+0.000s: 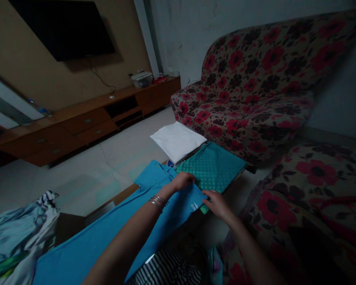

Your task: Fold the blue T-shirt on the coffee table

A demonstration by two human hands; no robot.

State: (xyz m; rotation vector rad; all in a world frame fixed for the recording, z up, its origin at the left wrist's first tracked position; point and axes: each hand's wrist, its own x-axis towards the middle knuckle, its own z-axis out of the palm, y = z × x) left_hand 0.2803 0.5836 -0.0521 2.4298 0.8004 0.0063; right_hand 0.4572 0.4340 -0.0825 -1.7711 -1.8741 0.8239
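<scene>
A long bright blue shirt (106,227) with a small white logo is spread across the low table before me. My left hand (182,181), with metal bangles at the wrist, is closed on its far edge. My right hand (216,202) pinches the shirt's right corner between thumb and fingers, close to the logo. Just beyond my hands lies a folded teal-green patterned cloth (215,164), partly under the blue shirt. A folded white cloth (178,140) sits behind it at the table's far end.
Loose clothes (20,227) are heaped at the left. A flowered sofa (243,79) stands ahead, and another flowered seat (311,186) is close on the right. Along the wall runs a wooden cabinet (89,122) below a television (68,29). Black-and-white striped fabric (166,267) is nearest me.
</scene>
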